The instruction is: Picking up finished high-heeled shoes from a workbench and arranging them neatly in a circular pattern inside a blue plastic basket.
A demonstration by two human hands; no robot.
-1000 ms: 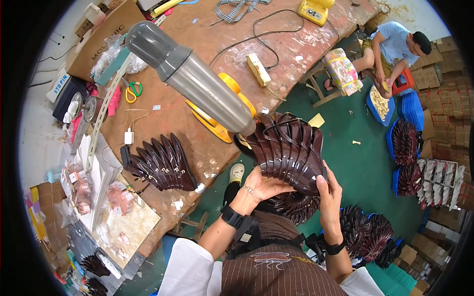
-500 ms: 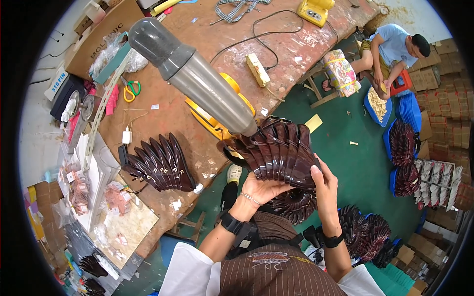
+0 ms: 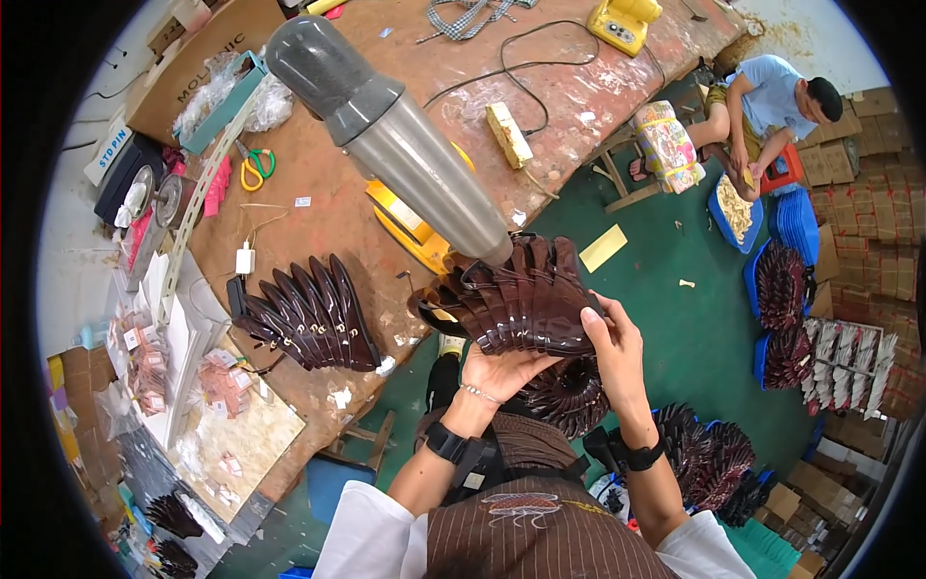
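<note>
Between my hands is a fanned row of nested, glossy dark-brown curved pieces (image 3: pixel 535 304), their exact kind not clear. Palm up, my left hand (image 3: pixel 502 376) supports the row from below on its near left side. My right hand (image 3: pixel 615 343) grips its right end, the thumb on top and the fingers behind. The steel nozzle of a large grey hot-air blower (image 3: pixel 424 159) points down at the row's far edge, very close to it. A similar row of shiny brown pieces with small gold ornaments (image 3: pixel 307 314) rests on the worktable, left of my hands.
The worktable (image 3: pixel 386 280) carries a yellow stand (image 3: pixel 405 222), scissors (image 3: pixel 256 169), a black cable and small bagged parts. More brown bundles (image 3: pixel 709 454) lie in blue baskets at right. A co-worker (image 3: pixel 767 106) sits at the far right by a basket of beige pieces (image 3: pixel 735 207).
The held row has shifted left and slightly nearer under the nozzle, and both hands have moved left with it. My grip looks much the same.
</note>
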